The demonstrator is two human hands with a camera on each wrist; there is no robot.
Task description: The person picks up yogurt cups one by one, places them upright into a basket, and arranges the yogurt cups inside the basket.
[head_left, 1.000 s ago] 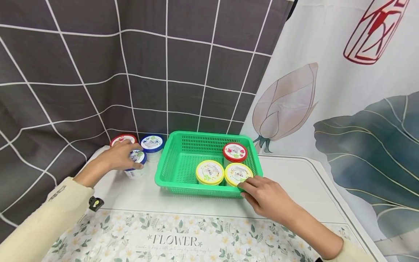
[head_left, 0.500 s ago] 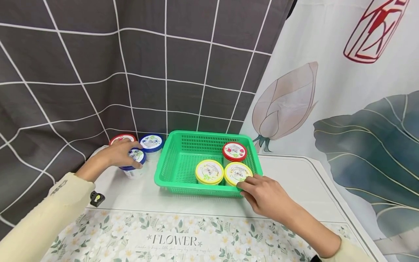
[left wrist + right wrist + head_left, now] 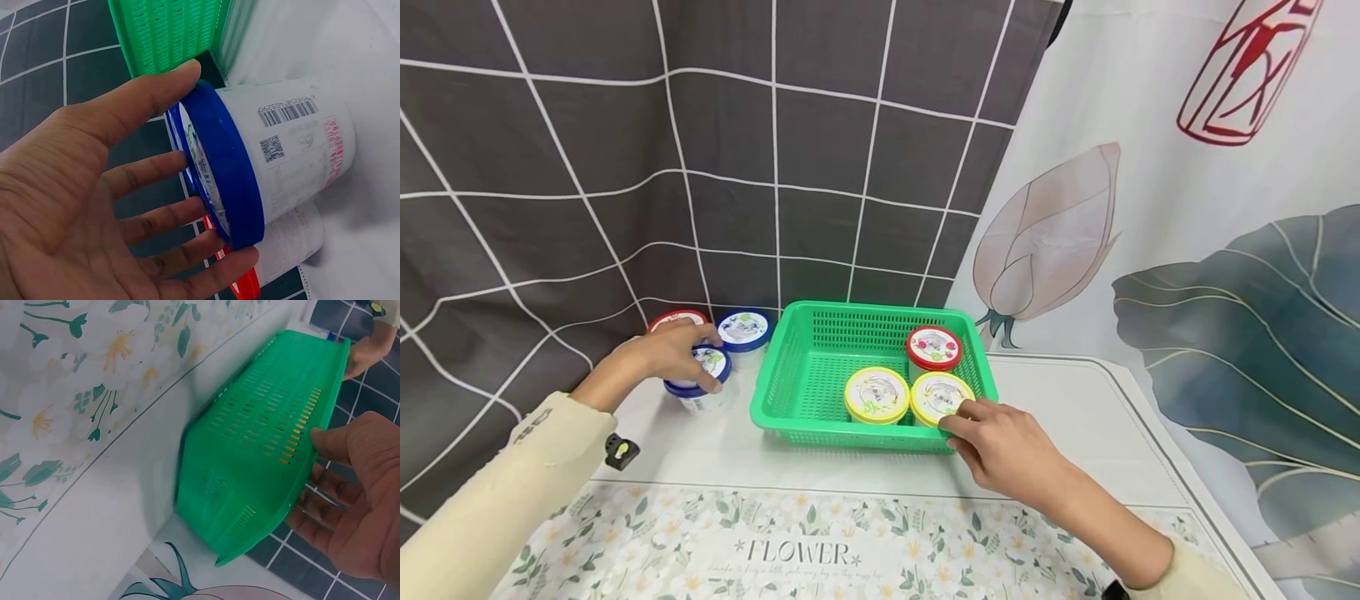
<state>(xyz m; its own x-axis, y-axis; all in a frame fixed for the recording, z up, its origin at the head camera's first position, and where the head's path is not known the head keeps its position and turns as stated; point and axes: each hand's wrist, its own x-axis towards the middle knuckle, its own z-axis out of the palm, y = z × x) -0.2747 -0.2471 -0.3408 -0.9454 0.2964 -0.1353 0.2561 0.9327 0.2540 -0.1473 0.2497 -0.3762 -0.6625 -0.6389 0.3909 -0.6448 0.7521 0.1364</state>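
My left hand (image 3: 681,352) reaches over a white tub with a blue lid (image 3: 234,169), its thumb and spread fingertips around the lid's edge. This tub stands on the white table, left of the green basket (image 3: 801,433). Just behind it are a red-lidded tub (image 3: 677,317), partly hidden by the hand, and a second blue-lidded tub (image 3: 744,328). My right hand (image 3: 1011,446) holds the basket's front rim near the right corner, thumb outside and fingers over the edge. Inside the basket sit two yellow-lidded tubs (image 3: 876,395) and a red-lidded tub (image 3: 933,347).
A dark grid-patterned cloth (image 3: 827,150) hangs right behind the basket and the tubs. To the right hangs a pale curtain (image 3: 1157,208) with printed flowers. A floral mat (image 3: 805,554) covers the table's front.
The left hand and the front blue-lidded tub have shifted very slightly. My right hand stays on the basket rim, and the basket keeps its place. The head view drifts a little.
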